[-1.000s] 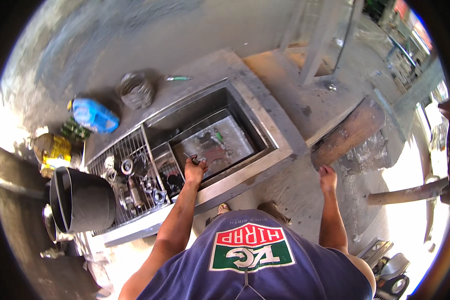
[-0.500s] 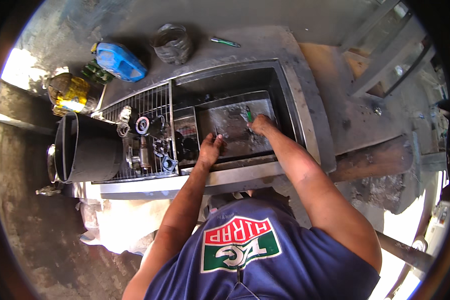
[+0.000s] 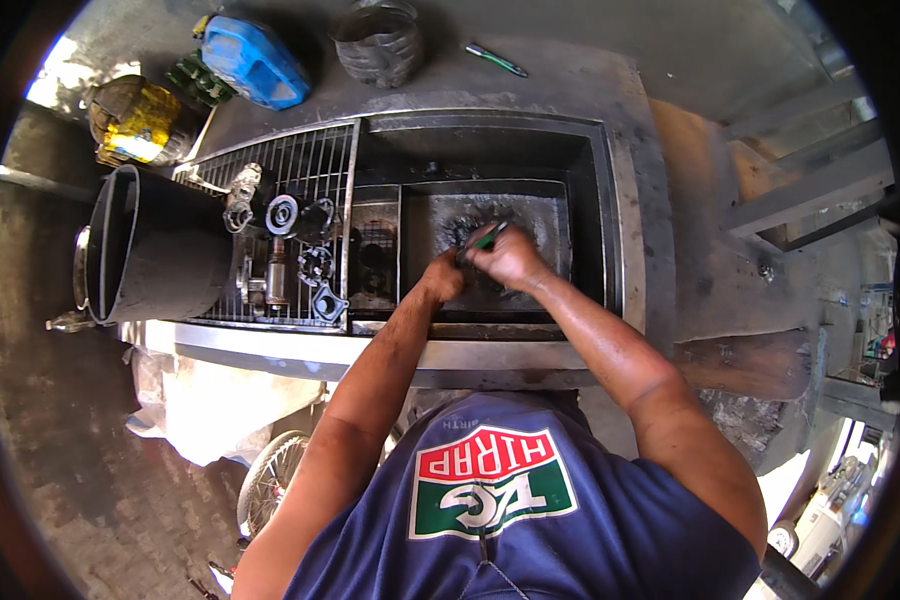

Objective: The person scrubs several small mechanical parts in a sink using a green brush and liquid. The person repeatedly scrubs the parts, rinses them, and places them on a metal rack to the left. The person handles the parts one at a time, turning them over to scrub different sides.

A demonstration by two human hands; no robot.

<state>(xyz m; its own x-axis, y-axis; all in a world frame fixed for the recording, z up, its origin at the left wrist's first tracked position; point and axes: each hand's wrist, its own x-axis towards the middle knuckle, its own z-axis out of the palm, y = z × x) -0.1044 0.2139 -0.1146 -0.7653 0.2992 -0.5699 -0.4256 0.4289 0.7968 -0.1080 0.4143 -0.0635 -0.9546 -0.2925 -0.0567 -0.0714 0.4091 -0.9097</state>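
Observation:
My right hand [image 3: 515, 262] is closed around a slim green-handled tool [image 3: 489, 238], possibly a brush; its working end is blurred. Close beside it, my left hand [image 3: 444, 279] has its fingers drawn together at the tool's left end. Whatever they pinch is too small and dark to name. Both hands are over a shallow metal tray [image 3: 565, 240] holding murky, rippling liquid. The tray sits inside a dark rectangular basin [image 3: 612, 200]. To the left, a wire rack [image 3: 315, 160] carries several metal parts, among them a round ring-shaped part [image 3: 281, 214] and a flanged piece [image 3: 328, 304].
A large black cylindrical container [image 3: 165, 245] lies on its side at the rack's left. Along the back stand a blue jug [image 3: 255, 65], a cut plastic bottle [image 3: 378, 45] and a green pen-like tool [image 3: 496, 60]. A yellow-labelled container [image 3: 140, 125] is at far left.
My left hand has moved right and closed its fingers, meeting my right hand. The green-handled tool has tilted over to the left, and the liquid is more stirred. The whole view has shifted slightly.

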